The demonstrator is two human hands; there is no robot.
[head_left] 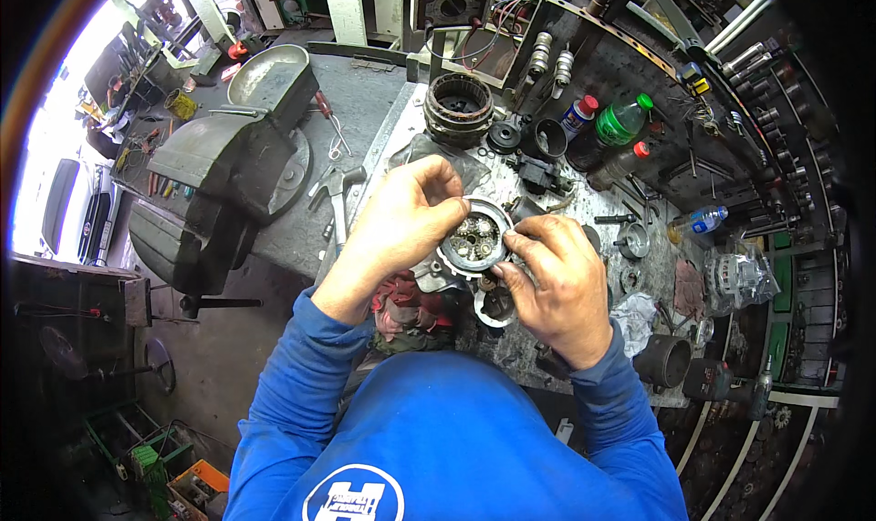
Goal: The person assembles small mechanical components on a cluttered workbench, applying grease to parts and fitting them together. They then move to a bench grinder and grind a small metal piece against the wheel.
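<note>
Between my two hands, over the workbench, is a round metal ring with a planetary gear set inside it, its small gears looking greasy. My left hand grips the ring's upper left edge with thumb and bent fingers. On the opposite side, my right hand pinches the rim between thumb and fingertips. Just below the ring lies a smaller round metal part, partly covered. A crumpled red cloth rests near my left forearm. Beyond my left wrist lies a hammer.
A large bench vise stands on the left. A ring-shaped stator with windings, a black pulley and a green-capped bottle stand behind the hands. To the right are a bagged alternator, a metal cylinder and a cordless drill.
</note>
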